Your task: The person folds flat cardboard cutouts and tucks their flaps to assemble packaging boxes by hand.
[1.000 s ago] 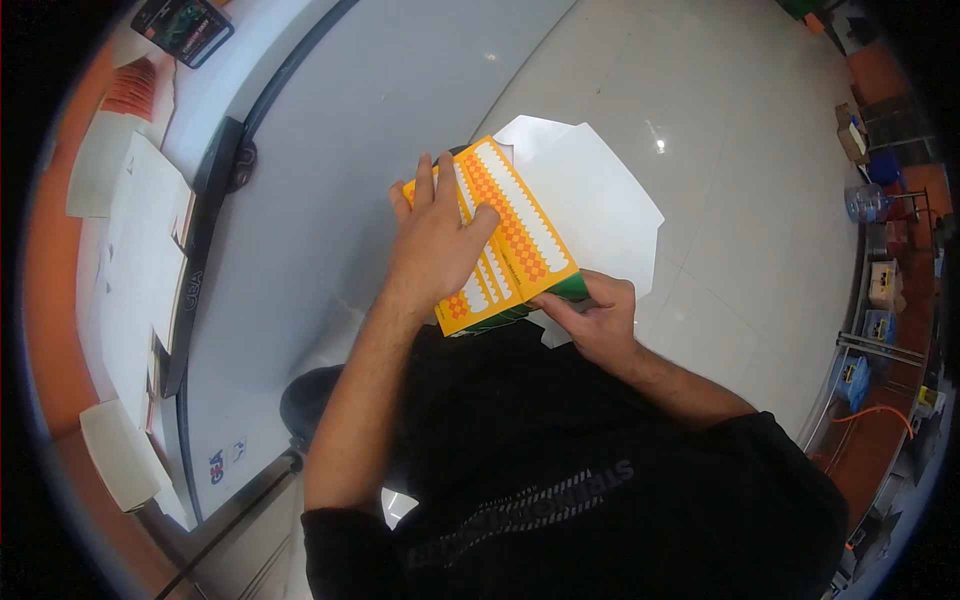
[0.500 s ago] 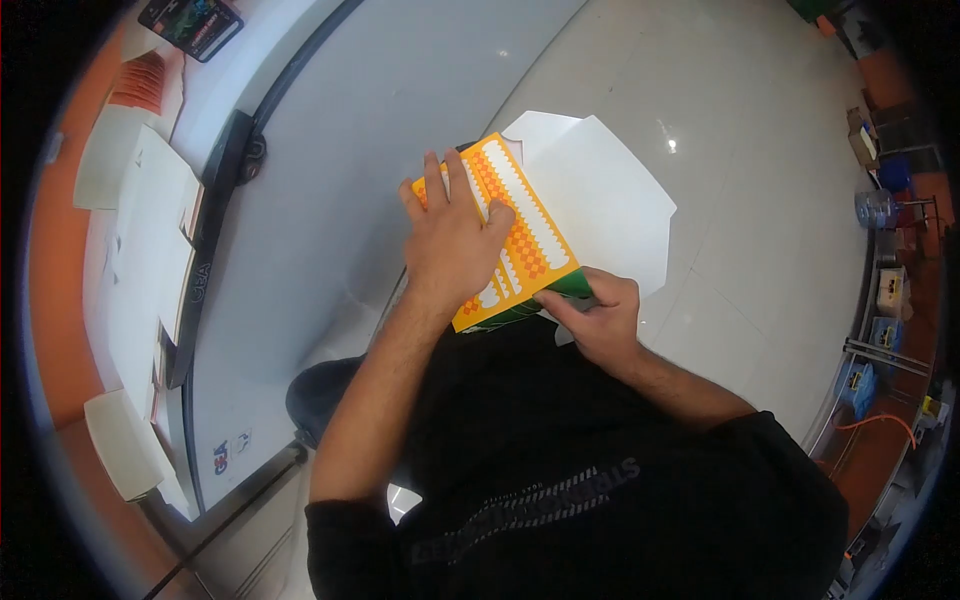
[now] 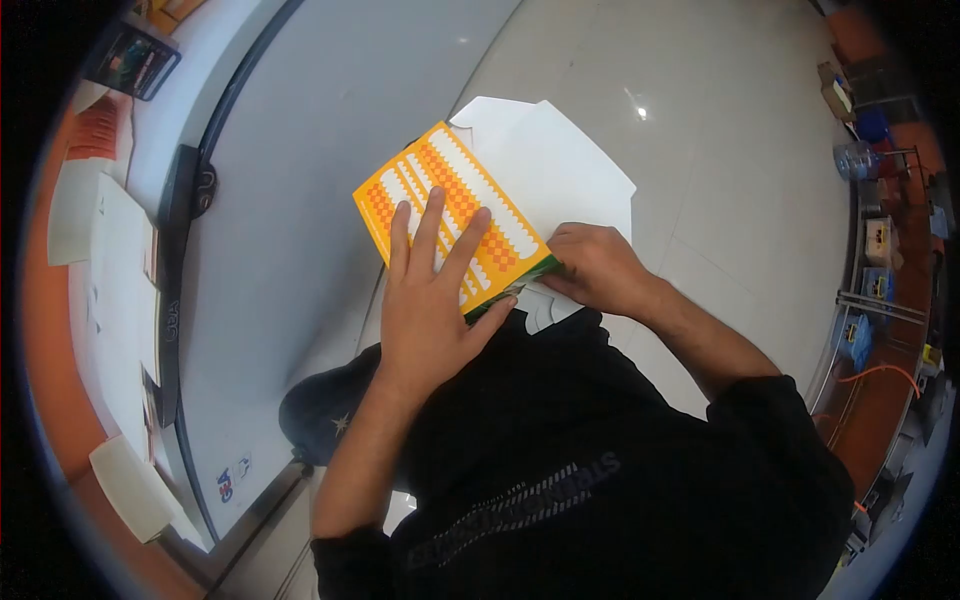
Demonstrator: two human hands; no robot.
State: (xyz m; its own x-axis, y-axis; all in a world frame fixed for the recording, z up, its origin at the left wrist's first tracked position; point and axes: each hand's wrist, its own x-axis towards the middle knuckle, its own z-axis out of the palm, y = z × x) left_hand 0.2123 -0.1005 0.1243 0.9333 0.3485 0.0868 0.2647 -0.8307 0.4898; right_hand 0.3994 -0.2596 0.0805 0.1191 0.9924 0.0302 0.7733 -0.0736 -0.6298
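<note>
A yellow carton (image 3: 455,190) with white and orange bands and a green side lies across my lap, its large white flap (image 3: 560,165) standing out to the upper right. Spread over the carton's yellow face is my left hand (image 3: 430,300), fingers apart and thumb at the lower edge. My right hand (image 3: 600,268) is closed at the carton's right corner, with its fingertips partly hidden at the green side and the white flap.
To the left stands a grey chest with a black handle (image 3: 178,290). White cardboard sheets (image 3: 125,270) and a phone (image 3: 133,60) lie on top of it. Shelves with small boxes (image 3: 880,240) and a water bottle (image 3: 857,160) line the right side.
My left hand has slid down the carton's face toward its lower edge, uncovering the upper left part. My right hand has turned and curled closer in at the corner.
</note>
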